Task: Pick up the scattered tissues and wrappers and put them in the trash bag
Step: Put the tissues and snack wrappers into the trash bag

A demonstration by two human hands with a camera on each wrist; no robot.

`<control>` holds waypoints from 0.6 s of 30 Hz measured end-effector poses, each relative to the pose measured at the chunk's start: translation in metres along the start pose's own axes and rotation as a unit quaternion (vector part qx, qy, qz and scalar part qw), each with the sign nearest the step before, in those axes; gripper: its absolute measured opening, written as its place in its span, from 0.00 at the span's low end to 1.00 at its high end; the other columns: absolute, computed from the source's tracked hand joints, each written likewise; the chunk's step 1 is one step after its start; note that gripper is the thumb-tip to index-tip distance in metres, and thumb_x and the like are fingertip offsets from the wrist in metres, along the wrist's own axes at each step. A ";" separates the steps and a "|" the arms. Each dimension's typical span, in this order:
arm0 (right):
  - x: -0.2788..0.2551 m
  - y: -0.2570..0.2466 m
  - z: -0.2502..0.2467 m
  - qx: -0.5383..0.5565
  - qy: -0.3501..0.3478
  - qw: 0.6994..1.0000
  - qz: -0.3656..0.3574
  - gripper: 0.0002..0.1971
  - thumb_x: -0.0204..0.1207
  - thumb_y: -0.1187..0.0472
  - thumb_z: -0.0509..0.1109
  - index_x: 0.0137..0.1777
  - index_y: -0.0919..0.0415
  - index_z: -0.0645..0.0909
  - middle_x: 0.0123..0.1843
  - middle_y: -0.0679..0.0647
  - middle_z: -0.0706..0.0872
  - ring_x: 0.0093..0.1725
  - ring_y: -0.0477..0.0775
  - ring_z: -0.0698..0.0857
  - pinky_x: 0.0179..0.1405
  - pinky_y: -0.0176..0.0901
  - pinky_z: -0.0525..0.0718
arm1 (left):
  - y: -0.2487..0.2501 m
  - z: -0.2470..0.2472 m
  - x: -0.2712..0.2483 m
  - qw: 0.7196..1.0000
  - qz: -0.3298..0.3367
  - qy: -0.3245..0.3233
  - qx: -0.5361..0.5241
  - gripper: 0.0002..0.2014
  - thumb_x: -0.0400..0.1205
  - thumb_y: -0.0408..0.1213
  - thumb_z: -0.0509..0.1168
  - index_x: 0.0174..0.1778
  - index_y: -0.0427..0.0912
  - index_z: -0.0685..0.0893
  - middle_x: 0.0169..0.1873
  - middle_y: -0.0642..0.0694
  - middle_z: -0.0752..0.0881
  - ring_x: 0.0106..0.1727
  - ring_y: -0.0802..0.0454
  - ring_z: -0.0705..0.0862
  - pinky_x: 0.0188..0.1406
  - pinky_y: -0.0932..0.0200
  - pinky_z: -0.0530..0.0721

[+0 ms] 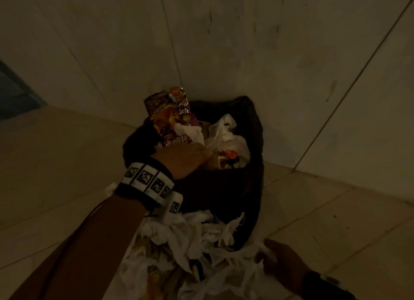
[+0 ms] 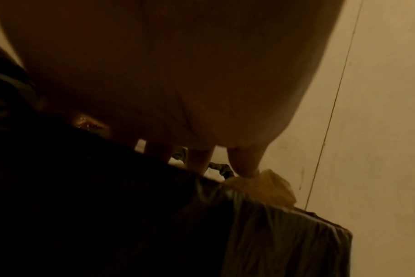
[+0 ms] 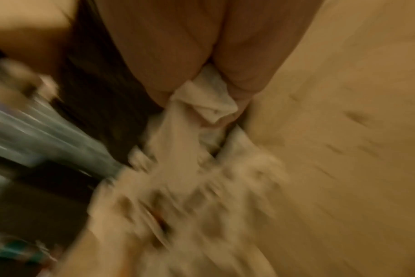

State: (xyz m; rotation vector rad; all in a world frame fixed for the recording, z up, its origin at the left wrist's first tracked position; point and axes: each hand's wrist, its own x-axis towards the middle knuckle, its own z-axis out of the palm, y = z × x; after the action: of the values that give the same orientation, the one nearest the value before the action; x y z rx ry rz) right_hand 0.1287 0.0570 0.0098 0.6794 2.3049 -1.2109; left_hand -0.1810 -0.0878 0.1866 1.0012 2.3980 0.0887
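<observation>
A black trash bag (image 1: pixel 224 194) stands open in the corner, holding white tissues (image 1: pixel 226 133) and an orange wrapper (image 1: pixel 228 158). My left hand (image 1: pixel 186 158) reaches into its mouth; in the left wrist view its fingers (image 2: pixel 244 163) point straight down onto a yellowish crumpled piece (image 2: pixel 268 185) above the bag (image 2: pixel 284 234). An orange-and-purple foil wrapper (image 1: pixel 170 115) stands upright against the far side of that hand, with no finger visibly round it. At the bottom right, my right hand (image 1: pixel 280 263) grips a white tissue (image 3: pixel 209 97) at the edge of a floor pile (image 1: pixel 190 243).
Pale tiled walls (image 1: pixel 246 41) meet right behind the bag. A beige tiled floor (image 1: pixel 56 154) lies to both sides. A dark blue-grey patch (image 1: pixel 13 91) shows at the far left. The light is dim, and the right wrist view is motion-blurred.
</observation>
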 end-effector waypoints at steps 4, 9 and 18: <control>-0.019 -0.090 -0.064 0.064 0.121 0.983 -0.119 0.19 0.74 0.30 0.60 0.58 0.38 0.70 0.51 0.24 0.75 0.49 0.33 0.79 0.51 0.27 0.76 | -0.002 0.008 -0.001 0.996 -0.013 -0.068 -0.057 0.29 0.83 0.68 0.45 0.78 0.62 0.69 0.81 0.50 0.69 0.79 0.46 0.69 0.78 0.48 0.66; -0.026 -0.199 -0.172 0.197 0.269 0.890 -0.310 0.12 0.72 0.57 0.75 0.42 0.66 0.78 0.38 0.21 0.76 0.37 0.20 0.74 0.39 0.20 0.71 | -0.001 0.011 0.002 0.997 -0.001 -0.079 -0.023 0.34 0.83 0.69 0.43 0.83 0.60 0.60 0.85 0.49 0.59 0.84 0.45 0.61 0.81 0.48 0.57; 0.045 -0.259 -0.203 0.095 0.236 0.888 -0.383 0.08 0.87 0.61 0.53 0.60 0.60 0.71 0.48 0.50 0.81 0.43 0.46 0.83 0.40 0.41 0.85 | -0.023 -0.005 -0.011 0.984 0.037 0.133 -0.110 0.18 0.84 0.58 0.59 0.64 0.56 0.83 0.60 0.51 0.84 0.60 0.51 0.83 0.60 0.55 0.81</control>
State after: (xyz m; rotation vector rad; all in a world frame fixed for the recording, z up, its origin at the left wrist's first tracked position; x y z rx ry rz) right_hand -0.0958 0.1101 0.2488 0.0858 3.0404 -1.7798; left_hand -0.1921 -0.1111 0.1901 1.0282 2.5165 0.5325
